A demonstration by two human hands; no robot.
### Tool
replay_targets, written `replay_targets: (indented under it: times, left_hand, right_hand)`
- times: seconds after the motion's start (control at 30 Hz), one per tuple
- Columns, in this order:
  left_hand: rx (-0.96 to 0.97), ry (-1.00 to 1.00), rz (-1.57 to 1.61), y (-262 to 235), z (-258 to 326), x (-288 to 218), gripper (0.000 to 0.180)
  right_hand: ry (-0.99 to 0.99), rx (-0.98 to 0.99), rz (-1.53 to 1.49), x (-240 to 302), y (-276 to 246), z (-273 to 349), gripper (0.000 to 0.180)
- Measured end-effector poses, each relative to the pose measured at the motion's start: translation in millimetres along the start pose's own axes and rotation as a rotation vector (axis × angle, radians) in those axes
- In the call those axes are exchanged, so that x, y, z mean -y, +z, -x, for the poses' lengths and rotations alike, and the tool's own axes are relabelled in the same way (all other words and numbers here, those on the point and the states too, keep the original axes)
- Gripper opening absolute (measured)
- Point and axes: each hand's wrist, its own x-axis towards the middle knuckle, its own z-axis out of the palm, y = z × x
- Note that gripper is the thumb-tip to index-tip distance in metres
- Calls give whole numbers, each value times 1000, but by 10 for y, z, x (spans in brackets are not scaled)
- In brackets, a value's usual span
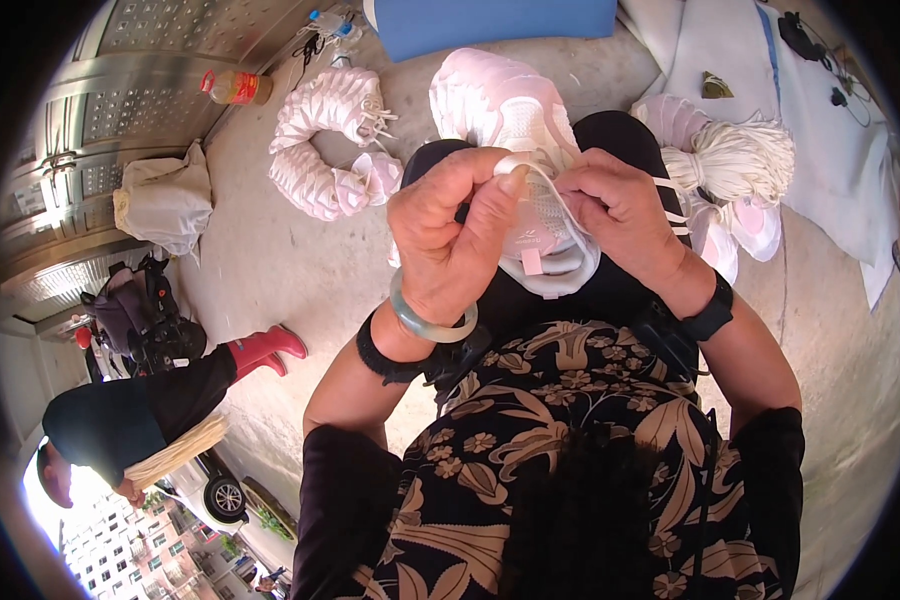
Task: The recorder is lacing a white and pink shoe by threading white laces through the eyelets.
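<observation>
Resting on my lap is a white and pale pink shoe upper (562, 268) with a small pink tab on its tongue. A flat white shoelace (543, 176) loops above it. My left hand (458, 225) is closed, pinching the lace between thumb and forefinger. To its right, my right hand (625, 205) is also closed on the lace, close to the upper's eyelet side; its fingertips are partly hidden. Beyond my hands, a nested stack of similar uppers (470, 92) extends away between my knees.
A curved stack of uppers (305, 145) lies on the floor to the left. On the right, a bundle of white laces (745, 160) rests on more uppers (755, 228) beside a white cloth (835, 190). A bottle (240, 88) and a sack (170, 205) stand left. A person (105, 425) wears red boots.
</observation>
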Motion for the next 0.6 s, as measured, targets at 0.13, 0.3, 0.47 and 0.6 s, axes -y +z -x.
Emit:
replay_targets:
  times: [0.13,0.3,0.47,0.6]
  left_hand:
    - [-38,-4,2,6,-25,25,5]
    - [-62,4,37,16,-53,52,3]
    - [-61,20,39,-2,-55,61,3]
    - [-61,14,28,-9,-63,65,4]
  right_hand:
    - [-50,-25,62,-13,36,-21,14]
    - [-42,15,128,-9,47,-29,13]
    - [-45,29,148,5,44,-60,13]
    - [-66,64,160,-33,79,-100,10]
